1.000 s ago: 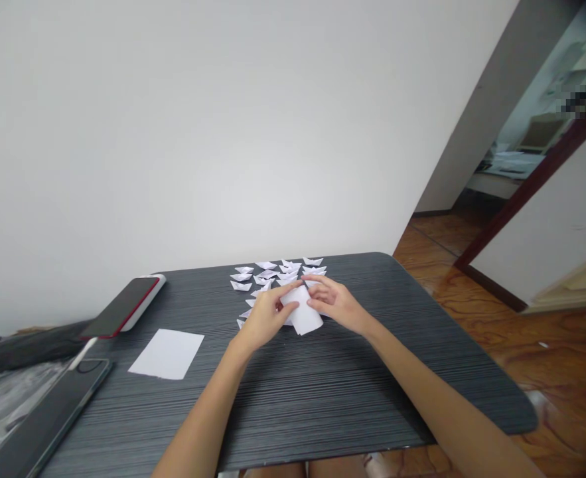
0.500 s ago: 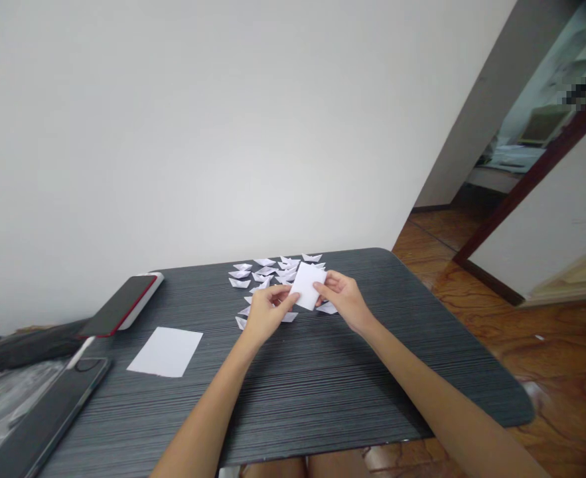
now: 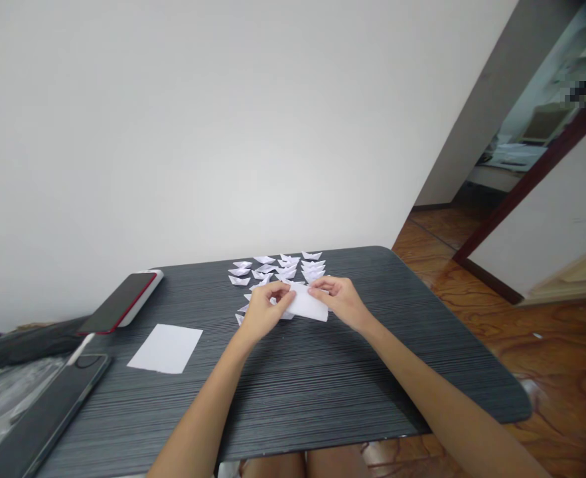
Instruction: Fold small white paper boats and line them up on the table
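On the dark table (image 3: 322, 392), left hand (image 3: 263, 311) and right hand (image 3: 340, 302) pinch a folded paper (image 3: 308, 304) before the paper boats (image 3: 277, 269), fingers curled.

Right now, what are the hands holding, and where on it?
A small white paper, held by both hands: the left hand pinches its left end, the right hand its right end.

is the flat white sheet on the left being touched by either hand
No, the flat white sheet lies alone; both hands hold the folded paper.

Phone (image 3: 121, 303), blank sheet (image 3: 166, 348), perhaps tablet (image 3: 38, 418)
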A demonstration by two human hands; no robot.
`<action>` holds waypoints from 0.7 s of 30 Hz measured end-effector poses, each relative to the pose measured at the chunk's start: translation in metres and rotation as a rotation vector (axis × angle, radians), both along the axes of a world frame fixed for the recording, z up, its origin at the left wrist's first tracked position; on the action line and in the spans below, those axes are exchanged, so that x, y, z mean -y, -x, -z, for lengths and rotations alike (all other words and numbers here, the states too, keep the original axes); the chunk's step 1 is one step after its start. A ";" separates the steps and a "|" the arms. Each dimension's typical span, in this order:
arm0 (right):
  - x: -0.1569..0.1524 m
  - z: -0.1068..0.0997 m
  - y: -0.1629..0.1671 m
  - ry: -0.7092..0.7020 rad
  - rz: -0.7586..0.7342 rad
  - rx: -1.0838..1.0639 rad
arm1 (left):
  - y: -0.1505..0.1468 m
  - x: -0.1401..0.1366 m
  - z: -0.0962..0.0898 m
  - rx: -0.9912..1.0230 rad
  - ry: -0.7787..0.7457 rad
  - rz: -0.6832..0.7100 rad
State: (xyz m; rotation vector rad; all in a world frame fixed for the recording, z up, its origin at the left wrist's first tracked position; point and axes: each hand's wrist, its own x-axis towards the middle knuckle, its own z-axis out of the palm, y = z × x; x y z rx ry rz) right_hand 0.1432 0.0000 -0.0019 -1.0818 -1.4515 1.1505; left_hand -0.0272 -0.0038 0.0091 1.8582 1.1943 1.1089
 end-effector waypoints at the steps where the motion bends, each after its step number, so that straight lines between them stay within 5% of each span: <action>1: 0.001 0.000 0.001 0.009 0.010 -0.011 | -0.001 -0.001 0.002 0.046 0.021 -0.019; 10: 0.003 0.002 0.006 0.060 -0.023 -0.124 | -0.007 0.001 0.004 0.305 0.208 -0.065; 21: 0.004 0.008 0.009 0.014 -0.141 -0.137 | -0.011 0.003 0.007 0.371 0.177 -0.072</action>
